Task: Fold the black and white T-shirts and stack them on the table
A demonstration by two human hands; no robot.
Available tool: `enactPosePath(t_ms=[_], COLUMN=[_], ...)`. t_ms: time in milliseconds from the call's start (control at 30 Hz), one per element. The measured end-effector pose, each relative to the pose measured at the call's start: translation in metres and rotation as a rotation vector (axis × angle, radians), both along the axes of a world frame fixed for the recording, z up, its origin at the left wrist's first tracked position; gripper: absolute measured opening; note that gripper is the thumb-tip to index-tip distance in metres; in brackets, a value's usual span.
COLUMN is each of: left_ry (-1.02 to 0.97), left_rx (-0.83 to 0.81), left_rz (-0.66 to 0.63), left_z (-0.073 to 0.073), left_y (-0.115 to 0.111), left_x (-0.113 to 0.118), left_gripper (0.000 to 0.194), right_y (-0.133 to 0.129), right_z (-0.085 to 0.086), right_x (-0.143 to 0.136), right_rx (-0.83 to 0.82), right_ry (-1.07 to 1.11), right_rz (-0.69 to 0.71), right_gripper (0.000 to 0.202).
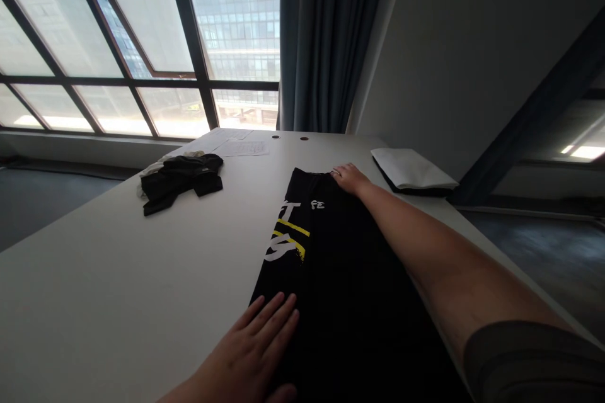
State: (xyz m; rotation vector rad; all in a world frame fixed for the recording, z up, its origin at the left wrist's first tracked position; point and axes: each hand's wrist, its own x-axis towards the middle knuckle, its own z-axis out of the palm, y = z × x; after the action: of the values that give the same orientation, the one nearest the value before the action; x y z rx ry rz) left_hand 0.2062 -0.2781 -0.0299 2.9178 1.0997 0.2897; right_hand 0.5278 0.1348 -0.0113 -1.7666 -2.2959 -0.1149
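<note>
A black garment (pixel 350 289) with white lettering and yellow stripes lies stretched out on the white table (pixel 142 302), one side folded over. My left hand (pixel 258 346) rests flat on its near left part, fingers extended and slightly apart. At the far end of the garment, my right hand (pixel 348 177) lies on the top edge near the far right corner, with its fingers stretched forward. Neither hand visibly grips the fabric.
A crumpled black garment (pixel 182 179) lies over pale cloth at the table's left. White sheets of paper (pixel 243 148) lie behind it. A folded white and black item (pixel 413 170) sits at the right edge. Beyond are a blue curtain (pixel 326 38) and windows.
</note>
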Motion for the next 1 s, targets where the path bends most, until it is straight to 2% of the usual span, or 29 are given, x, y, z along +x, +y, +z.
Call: enactPosePath(t_ms=[133, 200, 267, 333, 467, 533, 633, 733, 800, 900, 1000], left_ry=[-0.021, -0.018, -0.015, -0.019, 0.016, 0.065, 0.142, 0.203, 0.221, 0.213, 0.148], left_rx=[0.010, 0.026, 0.016, -0.044, -0.164, -0.158, -0.117, -0.106, -0.122, -0.131, -0.086], left_rz=[0.041, 0.081, 0.108, 0.051, -0.322, -0.480, -0.593, -0.628, -0.637, -0.670, -0.684], left_z=[0.009, 0.016, 0.027, 0.041, 0.063, 0.067, 0.066, 0.063, 0.063, 0.066, 0.068], left_y=[-0.005, -0.003, 0.001, 0.006, 0.017, 0.022, 0.027, 0.029, 0.028, 0.026, 0.023], left_x=[-0.003, 0.005, 0.025, 0.056, 0.127, 0.158, 0.192, 0.213, 0.221, 0.224, 0.219], left_gripper=[0.088, 0.075, 0.056, 0.039, 0.027, 0.028, 0.036, 0.042, 0.034, 0.013, 0.011], right_y=[-0.039, -0.055, -0.061, -0.059, -0.044, -0.039, -0.036, -0.036, -0.036, -0.033, -0.029], right_z=[-0.008, -0.018, -0.027, -0.032, -0.037, -0.038, -0.038, -0.037, -0.036, -0.036, -0.034], right_x=[0.092, 0.118, 0.129, 0.131, 0.125, 0.122, 0.120, 0.119, 0.118, 0.116, 0.111], right_rx=[0.076, 0.090, 0.069, 0.034, -0.045, -0.078, -0.099, -0.104, -0.104, -0.092, -0.074], right_ry=[0.038, 0.071, 0.103, 0.133, 0.166, 0.176, 0.196, 0.229, 0.256, 0.304, 0.356], right_rz=[-0.097, -0.110, -0.077, -0.035, -0.006, -0.008, -0.013, -0.015, -0.017, -0.013, 0.005], right_gripper=[0.049, 0.048, 0.047, 0.049, 0.051, 0.050, 0.051, 0.051, 0.050, 0.051, 0.053])
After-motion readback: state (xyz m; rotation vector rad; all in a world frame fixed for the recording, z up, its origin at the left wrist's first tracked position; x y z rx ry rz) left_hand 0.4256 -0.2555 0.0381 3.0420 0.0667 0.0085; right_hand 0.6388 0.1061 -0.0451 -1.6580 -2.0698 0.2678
